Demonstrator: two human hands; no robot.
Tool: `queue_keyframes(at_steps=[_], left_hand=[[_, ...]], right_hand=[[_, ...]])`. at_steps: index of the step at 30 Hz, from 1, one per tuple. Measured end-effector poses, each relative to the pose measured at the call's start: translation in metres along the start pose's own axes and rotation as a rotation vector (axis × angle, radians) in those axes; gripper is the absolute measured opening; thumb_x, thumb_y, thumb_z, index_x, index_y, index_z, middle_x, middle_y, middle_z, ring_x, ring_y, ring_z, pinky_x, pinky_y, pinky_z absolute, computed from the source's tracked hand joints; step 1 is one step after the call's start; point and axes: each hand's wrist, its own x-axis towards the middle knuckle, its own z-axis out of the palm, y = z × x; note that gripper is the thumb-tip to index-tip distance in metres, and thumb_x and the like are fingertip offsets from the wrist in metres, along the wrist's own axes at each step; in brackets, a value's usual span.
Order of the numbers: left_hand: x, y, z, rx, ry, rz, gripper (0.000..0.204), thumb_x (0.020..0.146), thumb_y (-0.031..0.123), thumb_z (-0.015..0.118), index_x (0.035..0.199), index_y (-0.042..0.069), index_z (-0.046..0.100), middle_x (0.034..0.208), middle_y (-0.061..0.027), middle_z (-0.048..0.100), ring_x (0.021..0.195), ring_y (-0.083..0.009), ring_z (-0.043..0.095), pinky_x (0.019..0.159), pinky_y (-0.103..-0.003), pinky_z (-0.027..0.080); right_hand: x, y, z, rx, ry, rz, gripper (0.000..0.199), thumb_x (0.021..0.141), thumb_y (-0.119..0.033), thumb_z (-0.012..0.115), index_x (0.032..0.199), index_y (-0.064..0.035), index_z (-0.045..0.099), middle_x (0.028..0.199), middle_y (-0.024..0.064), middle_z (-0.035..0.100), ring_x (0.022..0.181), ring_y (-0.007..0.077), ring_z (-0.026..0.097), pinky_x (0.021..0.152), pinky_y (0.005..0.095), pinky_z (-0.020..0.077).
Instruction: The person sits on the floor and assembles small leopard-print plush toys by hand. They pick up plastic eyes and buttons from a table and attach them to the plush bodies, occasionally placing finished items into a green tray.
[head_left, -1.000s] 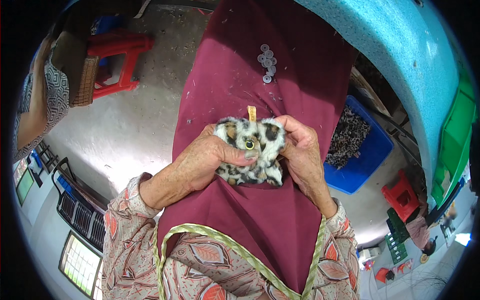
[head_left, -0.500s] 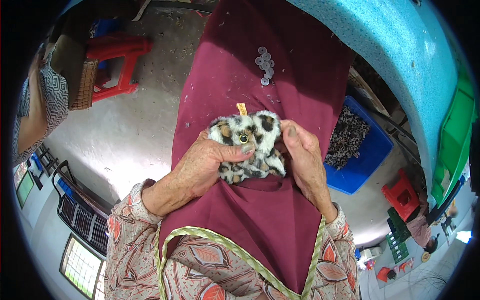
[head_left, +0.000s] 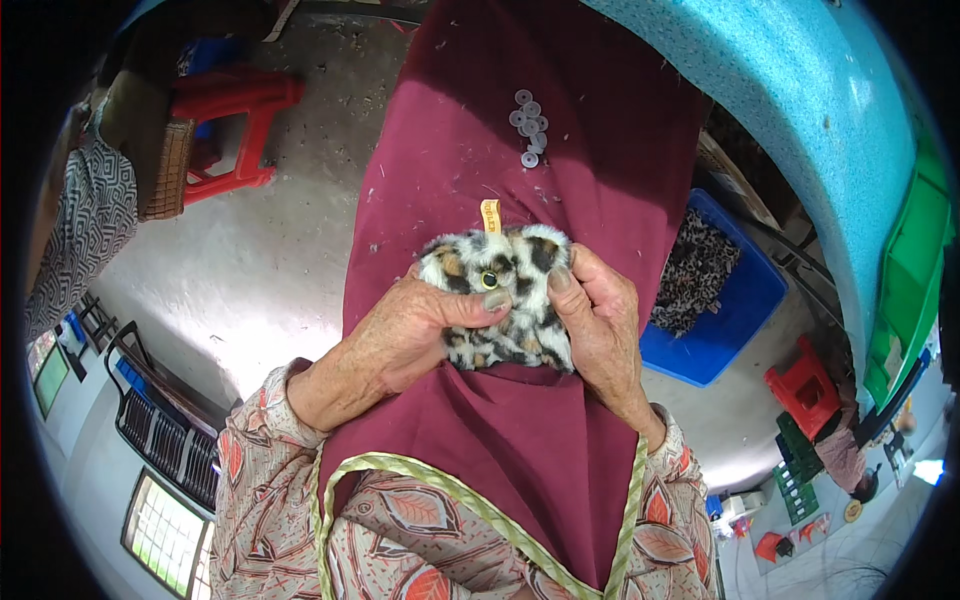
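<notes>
Left hand [head_left: 400, 335] grips the leopard-print plush piece [head_left: 500, 300] from its left side, thumb pressed across the fabric just below a yellow plastic eye [head_left: 489, 279]. The piece lies on a maroon apron [head_left: 520, 440] over the lap, a tan tag [head_left: 491, 215] standing at its top edge. Right hand [head_left: 600, 325] closes on the piece's right edge, fingers curled over it. A cluster of grey washers [head_left: 530, 128] lies farther up the apron, well apart. A blue bin [head_left: 725, 310] sits right; bare concrete floor [head_left: 250, 270] opens left.
</notes>
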Motion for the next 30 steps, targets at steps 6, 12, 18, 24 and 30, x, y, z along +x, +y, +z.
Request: queue_keyframes(at_steps=[6, 12, 18, 24, 30], left_hand=[[-0.001, 0.003, -0.003, -0.065, -0.082, -0.005, 0.036, 0.083, 0.003, 0.067, 0.117, 0.000, 0.057, 0.107, -0.0081, 0.066, 0.098, -0.0176, 0.063, 0.089, -0.032, 0.051], [0.006, -0.001, -0.005, -0.066, -0.113, -0.006, 0.046, 0.079, 0.001, 0.067, 0.122, -0.002, 0.051, 0.111, -0.0117, 0.064, 0.102, -0.0223, 0.062, 0.092, -0.036, 0.051], [0.006, 0.007, 0.007, -0.071, -0.055, -0.002, 0.039, 0.081, 0.000, 0.064, 0.118, -0.003, 0.054, 0.108, -0.0138, 0.065, 0.097, -0.0267, 0.065, 0.089, -0.042, 0.054], [0.015, 0.008, 0.014, -0.009, -0.032, -0.046, 0.034, 0.084, -0.002, 0.058, 0.118, -0.003, 0.054, 0.106, -0.0144, 0.065, 0.096, -0.0275, 0.065, 0.088, -0.044, 0.054], [0.012, 0.010, -0.001, 0.022, -0.036, -0.001, 0.031, 0.083, 0.000, 0.061, 0.114, -0.002, 0.058, 0.104, -0.0115, 0.067, 0.095, -0.0246, 0.066, 0.087, -0.042, 0.054]], right_hand=[[-0.001, -0.003, 0.004, 0.001, 0.013, 0.028, 0.026, 0.094, -0.022, 0.054, 0.078, -0.0008, 0.051, 0.065, -0.0007, 0.045, 0.065, 0.0054, 0.040, 0.055, 0.0254, 0.0355], [-0.004, -0.001, 0.003, 0.104, 0.010, 0.075, 0.025, 0.094, -0.018, 0.054, 0.076, -0.0016, 0.045, 0.066, -0.0013, 0.038, 0.065, 0.0061, 0.036, 0.054, 0.0266, 0.0348], [0.021, -0.064, -0.063, -0.454, -0.086, -0.457, 0.010, 0.085, -0.010, 0.064, 0.088, -0.0003, 0.063, 0.076, 0.0060, 0.066, 0.064, 0.0124, 0.059, 0.058, 0.0253, 0.0458], [0.078, -0.149, -0.146, -0.443, 0.445, -0.522, 0.007, 0.084, -0.001, 0.061, 0.089, 0.0013, 0.065, 0.076, 0.0030, 0.066, 0.069, 0.0097, 0.060, 0.063, 0.0235, 0.0486], [0.152, -0.164, -0.145, -0.671, 0.511, -0.739, 0.017, 0.076, -0.001, 0.066, 0.093, -0.0017, 0.068, 0.076, 0.0076, 0.067, 0.066, 0.0150, 0.063, 0.066, 0.0277, 0.0509]])
